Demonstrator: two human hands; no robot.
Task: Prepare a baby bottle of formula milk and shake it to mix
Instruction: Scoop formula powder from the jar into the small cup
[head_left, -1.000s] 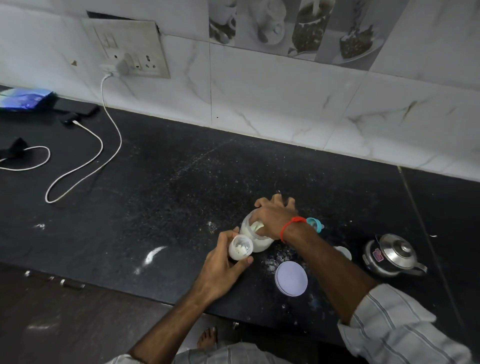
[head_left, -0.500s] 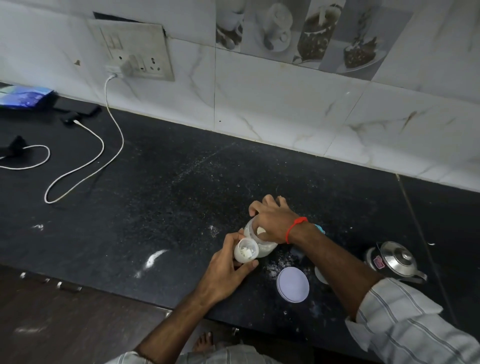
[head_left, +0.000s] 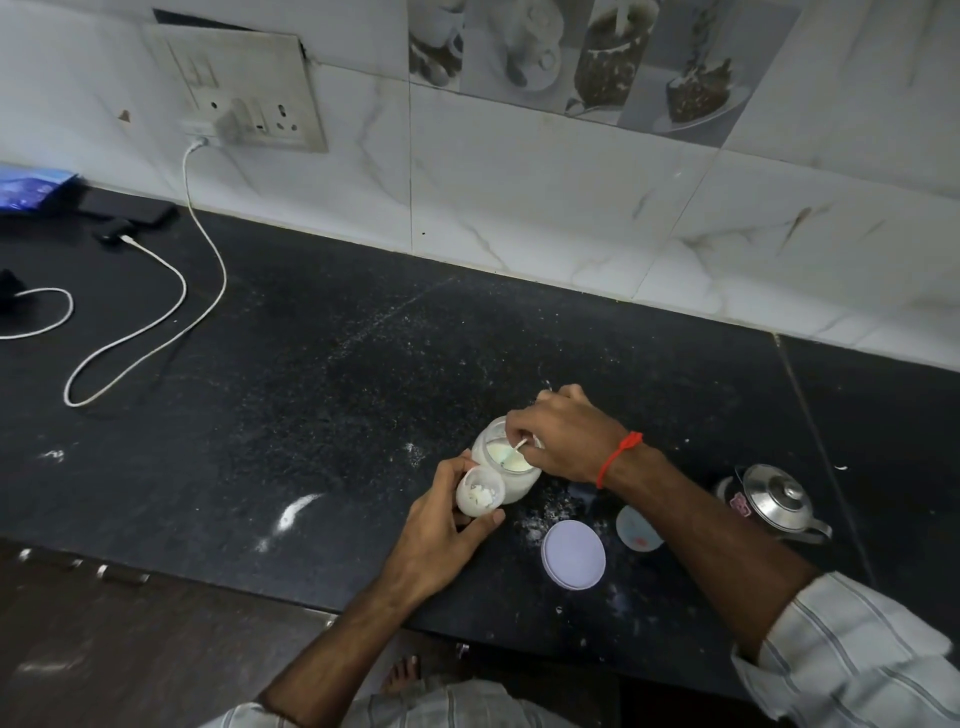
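Note:
A small open baby bottle (head_left: 479, 497) with white powder clumps inside stands on the black counter (head_left: 311, 415), gripped by my left hand (head_left: 441, 535). Right behind it, touching it, sits an open white formula jar (head_left: 506, 460) with pale powder inside. My right hand (head_left: 563, 439) hovers over the jar's mouth and pinches a thin white scoop (head_left: 514, 451) whose end dips into the jar. The jar's round white lid (head_left: 573, 554) lies flat on the counter to the right.
A steel kettle (head_left: 776, 501) stands at the right, a pale blue cap (head_left: 639, 527) beside my right forearm. Spilled powder dots the counter near the lid. A white charging cable (head_left: 156, 322) and a phone (head_left: 127, 210) lie far left, under a wall socket.
My right hand has lifted a little from the jar's mouth, so the scoop and the powder surface show. My left hand keeps its grip on the bottle.

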